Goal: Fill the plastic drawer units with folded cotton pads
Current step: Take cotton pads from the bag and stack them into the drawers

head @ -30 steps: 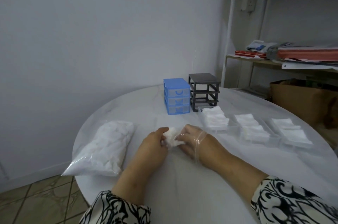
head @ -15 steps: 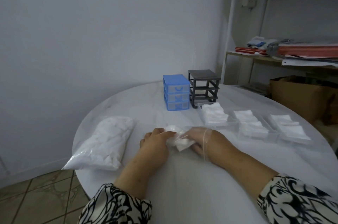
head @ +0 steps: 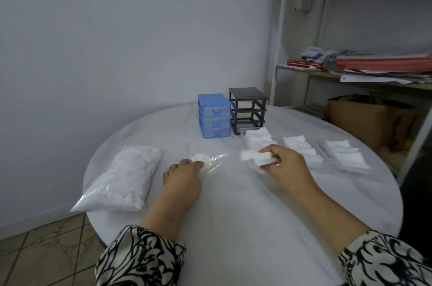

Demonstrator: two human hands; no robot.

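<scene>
Hands now apart vs 0.5 s ago. R hand carrying folded cotton pad, fingers pinching it, just beside nearest clear drawer on table. L hand fingers pinching small plastic bag. Probably drop-in next; black frame empty.

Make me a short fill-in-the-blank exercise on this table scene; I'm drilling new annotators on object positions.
1. The right hand grips a folded ____ pad.
2. The drawer unit with its drawers in place is ____ in colour.
3. The dark frame stands to the ____ of that unit.
4. The drawers lying on the table number ____.

Missing words: cotton; blue; right; three
</scene>
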